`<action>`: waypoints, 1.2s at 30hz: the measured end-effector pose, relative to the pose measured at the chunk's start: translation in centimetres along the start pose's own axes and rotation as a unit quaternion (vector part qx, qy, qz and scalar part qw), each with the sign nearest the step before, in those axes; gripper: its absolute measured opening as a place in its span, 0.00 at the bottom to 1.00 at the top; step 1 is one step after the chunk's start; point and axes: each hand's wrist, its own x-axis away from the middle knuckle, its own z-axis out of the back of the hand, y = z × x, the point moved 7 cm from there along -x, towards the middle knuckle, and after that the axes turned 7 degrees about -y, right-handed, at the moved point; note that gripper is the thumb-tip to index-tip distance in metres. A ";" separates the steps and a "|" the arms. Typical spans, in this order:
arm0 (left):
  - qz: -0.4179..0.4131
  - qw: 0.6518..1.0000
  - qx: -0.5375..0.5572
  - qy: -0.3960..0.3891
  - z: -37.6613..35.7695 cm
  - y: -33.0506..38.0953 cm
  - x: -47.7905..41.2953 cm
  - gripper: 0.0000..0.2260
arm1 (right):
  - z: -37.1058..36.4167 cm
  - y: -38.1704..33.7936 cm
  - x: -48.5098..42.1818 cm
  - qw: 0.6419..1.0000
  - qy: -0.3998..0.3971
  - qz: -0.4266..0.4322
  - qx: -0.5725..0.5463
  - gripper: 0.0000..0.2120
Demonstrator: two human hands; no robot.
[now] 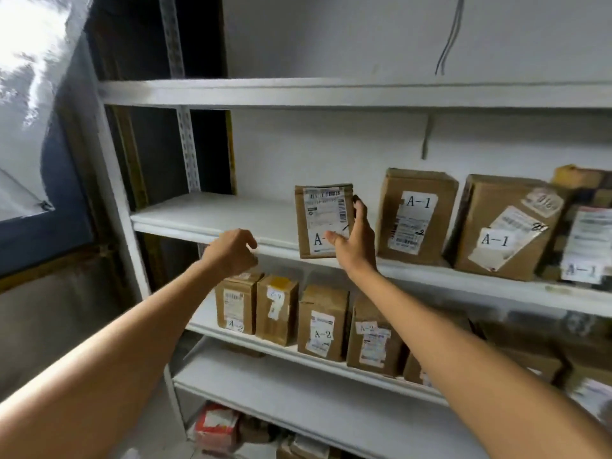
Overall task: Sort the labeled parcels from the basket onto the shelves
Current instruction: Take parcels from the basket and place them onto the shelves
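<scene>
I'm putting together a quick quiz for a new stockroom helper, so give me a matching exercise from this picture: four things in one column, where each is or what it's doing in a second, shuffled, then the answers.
Column one
1. small A-1 parcel
2. left hand
3. A-2 parcel
4. red and white pack

Column two
a. on the lowest level in view
b. loosely curled, holding nothing
c. held by the right hand at the middle shelf's front edge
d. standing on the shelf under the middle one

Pairs: 1-c, 2-b, 3-d, 4-a
</scene>
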 end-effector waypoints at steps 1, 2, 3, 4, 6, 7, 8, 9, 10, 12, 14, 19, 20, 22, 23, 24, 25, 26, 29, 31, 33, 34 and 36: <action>-0.017 1.000 0.006 -0.003 -0.7 1.1 -1.6 0.14 | 0.3 1.1 -1.3 1.000 0.007 0.000 -0.008 0.39; -0.032 0.999 0.008 -0.011 -1.5 2.0 -2.9 0.14 | 0.5 2.1 -2.5 1.000 0.012 -0.005 -0.019 0.39; -0.047 0.999 0.002 -0.025 -2.5 2.9 -4.0 0.15 | 0.5 3.2 -3.6 0.999 0.017 -0.008 -0.025 0.40; -0.063 0.997 -0.005 -0.037 -3.3 3.8 -5.0 0.16 | 0.5 4.5 -4.5 0.999 0.021 -0.012 -0.026 0.41; -0.089 0.995 -0.009 -0.034 -3.9 5.3 -7.5 0.17 | 0.6 6.3 -6.6 0.999 0.032 -0.018 -0.035 0.41; -0.092 0.995 -0.002 -0.027 -3.8 5.8 -9.0 0.17 | 0.6 6.8 -7.5 0.998 0.031 -0.023 -0.044 0.41; -0.093 0.995 0.007 -0.020 -3.7 6.1 -10.3 0.16 | 0.5 7.1 -8.2 0.998 0.029 -0.024 -0.048 0.40; -0.093 0.995 0.014 -0.018 -3.7 6.4 -11.5 0.16 | 0.5 7.7 -8.9 0.998 0.031 -0.021 -0.047 0.40; -0.092 0.995 0.015 -0.023 -4.1 6.7 -12.6 0.16 | 0.5 8.1 -9.4 0.999 0.032 -0.022 -0.035 0.40; -0.097 0.995 0.003 -0.038 -5.1 7.1 -14.2 0.16 | 0.4 9.5 -10.0 0.999 0.038 -0.023 -0.008 0.41; -0.107 0.993 -0.002 -0.046 -6.1 7.4 -15.4 0.17 | 0.4 10.8 -10.0 0.999 0.041 -0.023 0.016 0.41; -0.124 0.991 -0.001 -0.041 -6.4 8.1 -17.7 0.18 | 0.7 11.9 -9.7 0.995 0.048 -0.002 0.093 0.37; -0.127 0.991 -0.004 -0.042 -6.3 8.3 -18.1 0.18 | 0.7 11.8 -9.8 0.994 0.051 -0.004 0.100 0.37; -0.134 0.990 -0.008 -0.044 -6.2 8.6 -18.7 0.17 | 0.5 11.5 -9.9 0.992 0.055 -0.006 0.115 0.38; -0.137 0.990 -0.007 -0.044 -6.2 8.6 -18.9 0.18 | 0.4 11.5 -9.8 0.991 0.056 -0.008 0.125 0.39; -0.138 0.989 -0.006 -0.046 -6.2 8.7 -19.0 0.18 | 0.3 11.4 -9.8 0.989 0.057 -0.012 0.137 0.39; -0.139 0.989 -0.004 -0.048 -6.3 8.6 -19.0 0.17 | 0.2 11.3 -9.7 0.988 0.059 -0.016 0.145 0.39; -0.140 0.989 -0.003 -0.052 -6.5 8.6 -18.9 0.17 | 0.2 11.3 -9.7 0.987 0.062 -0.022 0.150 0.39; -0.144 0.988 0.003 -0.060 -7.2 8.2 -18.6 0.17 | 0.1 10.9 -9.2 0.985 0.069 -0.034 0.152 0.39; -0.147 0.987 0.008 -0.067 -7.5 8.0 -18.3 0.17 | 0.0 10.5 -8.9 0.983 0.064 -0.050 0.164 0.41; -0.149 0.986 0.009 -0.072 -7.9 7.7 -17.9 0.17 | 0.2 10.2 -8.4 0.977 0.064 -0.076 0.186 0.42; -0.148 0.986 0.009 -0.074 -8.1 7.6 -17.6 0.17 | 0.3 10.1 -8.0 0.975 0.062 -0.088 0.195 0.42; -0.147 0.986 0.011 -0.081 -8.4 7.5 -17.1 0.17 | 0.5 9.7 -7.0 0.972 0.052 -0.092 0.210 0.39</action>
